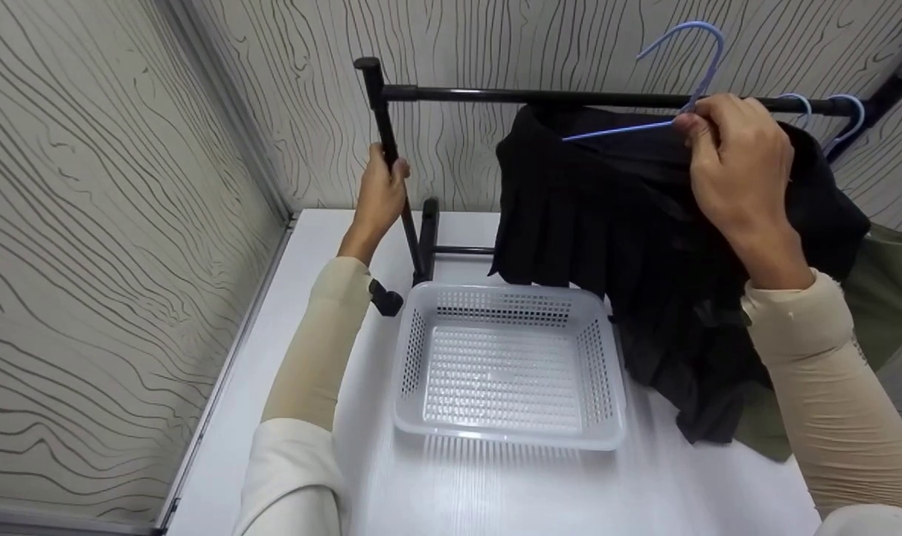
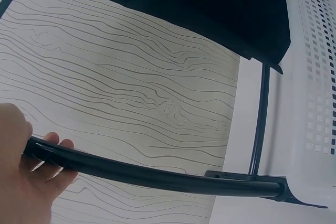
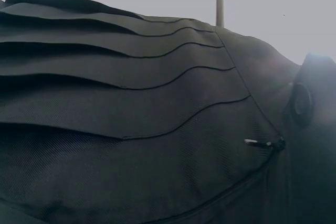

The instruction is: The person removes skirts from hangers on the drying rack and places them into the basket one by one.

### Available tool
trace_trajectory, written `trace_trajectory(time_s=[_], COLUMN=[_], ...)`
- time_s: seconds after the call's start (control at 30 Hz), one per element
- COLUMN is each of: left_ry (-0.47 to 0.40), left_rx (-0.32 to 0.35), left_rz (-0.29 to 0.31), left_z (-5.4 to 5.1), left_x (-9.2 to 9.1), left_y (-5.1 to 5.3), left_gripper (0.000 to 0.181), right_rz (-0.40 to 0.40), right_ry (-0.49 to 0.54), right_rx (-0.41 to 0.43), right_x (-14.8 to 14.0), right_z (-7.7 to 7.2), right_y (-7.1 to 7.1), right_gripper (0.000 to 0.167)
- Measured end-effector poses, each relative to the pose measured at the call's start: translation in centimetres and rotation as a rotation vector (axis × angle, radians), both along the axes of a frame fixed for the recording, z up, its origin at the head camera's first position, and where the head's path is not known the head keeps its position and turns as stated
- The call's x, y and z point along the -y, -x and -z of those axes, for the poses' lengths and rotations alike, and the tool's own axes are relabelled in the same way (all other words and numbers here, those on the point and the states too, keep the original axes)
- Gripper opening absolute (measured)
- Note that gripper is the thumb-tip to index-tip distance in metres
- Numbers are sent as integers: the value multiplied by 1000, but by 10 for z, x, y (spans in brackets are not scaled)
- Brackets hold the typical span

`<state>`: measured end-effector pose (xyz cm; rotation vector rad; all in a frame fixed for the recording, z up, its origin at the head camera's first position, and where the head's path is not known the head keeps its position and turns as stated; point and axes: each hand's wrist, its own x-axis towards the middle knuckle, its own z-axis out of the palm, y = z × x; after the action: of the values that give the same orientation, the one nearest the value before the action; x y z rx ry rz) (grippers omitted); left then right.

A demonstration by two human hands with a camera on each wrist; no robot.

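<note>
My left hand (image 1: 380,186) grips the black upright post (image 2: 147,176) at the left end of a clothes rack, its fingers wrapped round it in the left wrist view. With thumb and fingers, my right hand (image 1: 745,160) pinches a blue hanger (image 1: 622,130) just below its hook. That hook stands higher than the rack's black rail (image 1: 481,95). A black pleated skirt (image 1: 570,201) hangs about the hanger, covering the hanger's lower part. Close up in the right wrist view, the skirt's pleats (image 3: 173,77) and a small zip pull (image 3: 260,143) show.
A white perforated plastic basket (image 1: 510,441) stands on the white table (image 1: 496,499) below the rail. Two more light blue hanger hooks (image 1: 856,112) hang at the rail's right end. Olive green cloth (image 1: 883,290) hangs to the right, partly behind the skirt. Wood-patterned panels (image 1: 86,260) enclose the left and back.
</note>
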<state>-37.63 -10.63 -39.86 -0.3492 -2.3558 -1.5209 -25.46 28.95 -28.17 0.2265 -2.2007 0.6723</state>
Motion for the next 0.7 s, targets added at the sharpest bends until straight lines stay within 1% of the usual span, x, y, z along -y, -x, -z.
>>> trace_trajectory(time_s=[0.2, 0.3, 0.43, 0.53, 0.7], left_ry=[-13, -27, -35, -25, -3], left_rx=[1, 2, 7, 10, 18], left_rz=[8, 13, 9, 3, 3], left_z=[1, 1, 0, 0, 0], left_x=[0, 1, 0, 0, 1], left_y=[0, 0, -1, -1, -1], left_gripper=[27, 27, 29, 32, 34], right_rz=[-23, -19, -32, -41, -45], right_ry=[-1, 6, 11, 9, 4], right_rx=[-44, -54, -53, -52, -54], right_x=[5, 8, 12, 14, 17], right_z=[-2, -2, -2, -2, -3], right_y=[-4, -4, -6, -7, -9], right_gripper=[28, 30, 27, 24, 25])
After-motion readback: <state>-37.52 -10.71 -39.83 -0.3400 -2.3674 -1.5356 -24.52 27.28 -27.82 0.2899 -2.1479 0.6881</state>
